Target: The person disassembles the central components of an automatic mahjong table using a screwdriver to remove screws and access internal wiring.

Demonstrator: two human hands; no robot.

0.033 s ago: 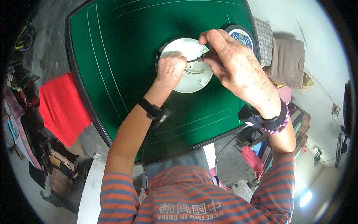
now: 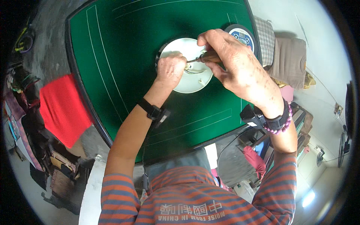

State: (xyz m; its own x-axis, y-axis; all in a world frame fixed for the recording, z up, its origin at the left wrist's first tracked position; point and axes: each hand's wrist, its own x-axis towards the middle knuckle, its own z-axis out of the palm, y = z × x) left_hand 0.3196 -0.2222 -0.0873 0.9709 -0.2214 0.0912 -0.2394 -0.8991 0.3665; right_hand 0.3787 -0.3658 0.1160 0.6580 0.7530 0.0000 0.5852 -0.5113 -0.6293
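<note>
We observe a green table [image 2: 123, 45], dark-rimmed, lined in white. Our right hand [image 2: 240, 63] is above it, thumb and fingers closed around a screwdriver [image 2: 210, 57]. The dish [image 2: 185, 47], white, round and shallow, lies nearer the table's right edge than its left, well in from the near edge. Our left hand [image 2: 171, 70] curls over the dish's left part; what those fingers grip we cannot tell. Screwdriver: brownish handle, dark shaft, tip unclear. Thin wires [image 2: 195, 72] curve inside the dish.

Glare on the right hand [image 2: 242, 67], lit lamp [image 2: 308, 198] at lower right, dim left side, bowed edges, black rim
</note>
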